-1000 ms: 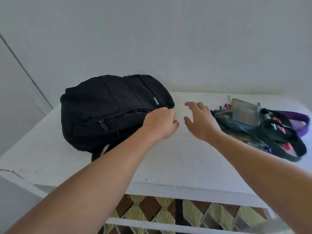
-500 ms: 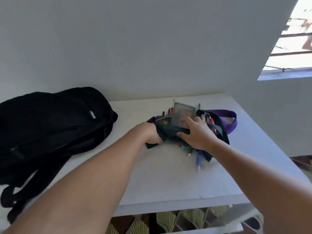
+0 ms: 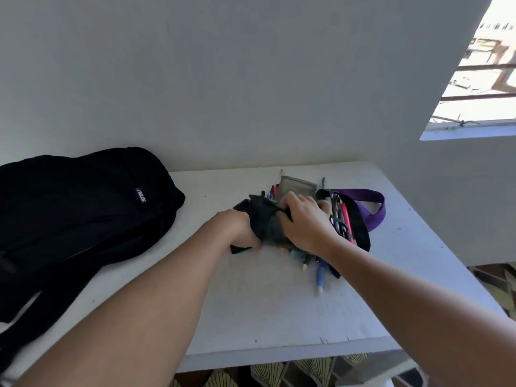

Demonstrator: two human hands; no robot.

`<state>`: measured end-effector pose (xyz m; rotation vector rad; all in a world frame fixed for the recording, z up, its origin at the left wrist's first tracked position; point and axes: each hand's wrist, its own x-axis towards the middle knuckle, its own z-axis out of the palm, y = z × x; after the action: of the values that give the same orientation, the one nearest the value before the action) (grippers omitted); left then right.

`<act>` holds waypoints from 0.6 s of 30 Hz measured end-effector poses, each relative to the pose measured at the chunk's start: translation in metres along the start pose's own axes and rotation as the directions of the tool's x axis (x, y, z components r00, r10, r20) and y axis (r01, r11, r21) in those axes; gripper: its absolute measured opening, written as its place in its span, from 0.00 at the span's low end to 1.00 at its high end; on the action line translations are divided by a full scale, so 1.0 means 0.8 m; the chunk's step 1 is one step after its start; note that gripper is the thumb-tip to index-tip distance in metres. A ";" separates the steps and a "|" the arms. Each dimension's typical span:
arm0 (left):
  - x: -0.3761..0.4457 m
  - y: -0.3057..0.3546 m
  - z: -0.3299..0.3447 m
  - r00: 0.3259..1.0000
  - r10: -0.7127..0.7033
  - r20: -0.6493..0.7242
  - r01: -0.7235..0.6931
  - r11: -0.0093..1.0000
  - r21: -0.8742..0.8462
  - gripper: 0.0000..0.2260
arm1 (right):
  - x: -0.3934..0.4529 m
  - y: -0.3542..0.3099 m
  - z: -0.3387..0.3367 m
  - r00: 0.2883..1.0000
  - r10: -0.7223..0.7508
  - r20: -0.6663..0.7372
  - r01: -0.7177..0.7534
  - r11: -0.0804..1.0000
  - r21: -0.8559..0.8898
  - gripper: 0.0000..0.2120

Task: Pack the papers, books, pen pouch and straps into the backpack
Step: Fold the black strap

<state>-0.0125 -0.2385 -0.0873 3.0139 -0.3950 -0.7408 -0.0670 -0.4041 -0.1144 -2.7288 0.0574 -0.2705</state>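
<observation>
**Both hands on the strap pile, backpack lying apart**

The white table (image 3: 251, 308) is the biggest thing here, set against a plain pale wall, and everything else sits on top of it. At the table's left end lies the black backpack (image 3: 83, 213) on its side, a small grey logo facing up, its shoulder straps trailing off toward the table's near-left edge. It is closed as far as I can see, and nothing from the pile is in it.

Toward the table's far-right part is the heap of gear. A dark green-black strap (image 3: 268, 222) is bunched at the heap's left side, a black strap (image 3: 360, 219) loops round its right side, and a purple strap (image 3: 374, 205) curves out beyond that, nearest the table's right edge. A grey pen pouch (image 3: 296, 185) stands up at the back of the heap. Pens (image 3: 319, 275) stick out from the heap's near side onto the bare table, one blue, and more red and dark ones lie under the black strap.

The left hand (image 3: 243, 233) is at the heap's left side, fingers curled under the dark green-black strap, gripping the bunched cloth. The right hand (image 3: 304, 222) lies over the middle of the heap, fingers bent down and clutching the same strap just in front of the pouch.
</observation>
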 end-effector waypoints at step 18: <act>0.002 -0.094 -0.035 0.744 -0.278 -0.608 -0.521 0.329 -0.788 0.11 | 0.043 -0.064 -0.028 0.997 -0.012 0.071 -0.019 0.909 0.417 0.15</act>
<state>0.0198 -0.1674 -0.0687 1.7890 -0.0792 0.2043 -0.0375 -0.3684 -0.0682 -2.3074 -0.0147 -0.1606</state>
